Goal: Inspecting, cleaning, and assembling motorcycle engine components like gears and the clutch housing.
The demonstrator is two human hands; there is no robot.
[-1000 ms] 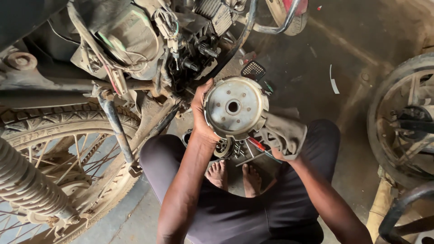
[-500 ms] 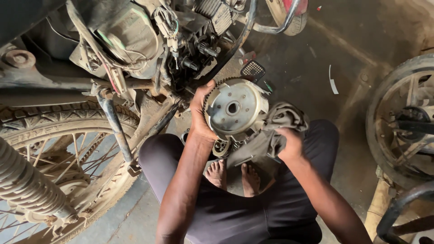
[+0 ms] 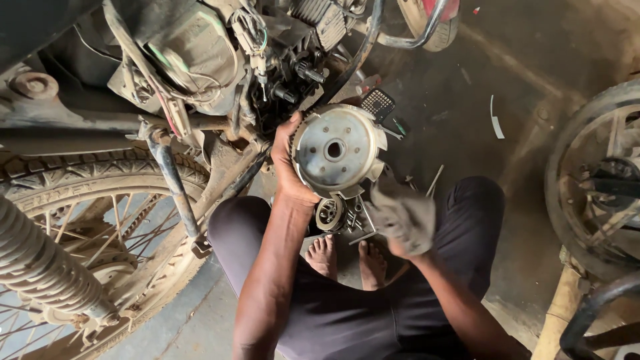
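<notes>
L hand (image 3: 291, 163) fingers wrapped round the rim of a round toothed metal disc (image 3: 337, 151), held up w/ its flat face toward cam, beside the motorcycle engine (image 3: 267, 60). R hand (image 3: 403, 223) fingers closed on a grey rag (image 3: 399, 212), just below disc, above bare feet.

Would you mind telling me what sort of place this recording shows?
Probably a motorcycle repair workshop. A stripped, grimy motorcycle engine with loose wires stands beside a spoked rear wheel. The left hand holds a round toothed metal drum, the right hand a dirty grey rag, above an oil-stained concrete floor.
</notes>
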